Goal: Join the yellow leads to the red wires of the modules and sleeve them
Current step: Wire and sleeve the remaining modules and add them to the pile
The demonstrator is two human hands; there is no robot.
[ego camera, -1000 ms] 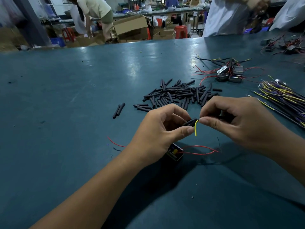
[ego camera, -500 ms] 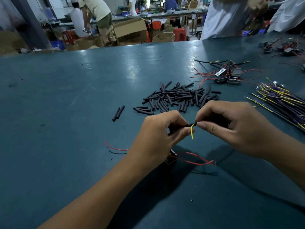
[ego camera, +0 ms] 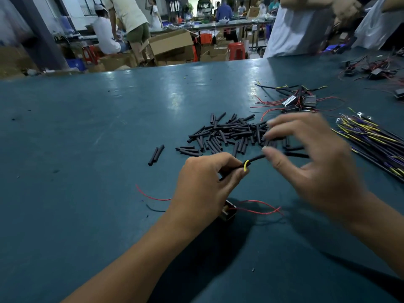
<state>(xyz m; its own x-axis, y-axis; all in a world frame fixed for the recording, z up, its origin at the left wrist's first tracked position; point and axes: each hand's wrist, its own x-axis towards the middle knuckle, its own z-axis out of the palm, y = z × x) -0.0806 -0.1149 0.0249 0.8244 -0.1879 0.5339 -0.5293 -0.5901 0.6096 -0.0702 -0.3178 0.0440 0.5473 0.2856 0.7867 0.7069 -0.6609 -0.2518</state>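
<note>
The left hand (ego camera: 203, 184) pinched the black sleeve (ego camera: 238, 167) with a short yellow lead (ego camera: 246, 165) end curling out by its fingertips, the sleeved wire running up and right toward the right hand (ego camera: 312, 162). That hand was blurred, fingers spread and holding nothing, its thumb tip just beside the wire. The module (ego camera: 228, 212) lay under the left wrist, its red wires (ego camera: 260, 209) trailing right.

Beyond the far edge of the blue-green table (ego camera: 87, 132), at about 12 o'clock, stands an open cardboard box (ego camera: 172, 43) with a red stool (ego camera: 236, 51) just to its right. At 11 o'clock two people (ego camera: 122, 25) are busy near more boxes. At 1 o'clock a person in white clothing (ego camera: 297, 29) stands against the table.
</note>
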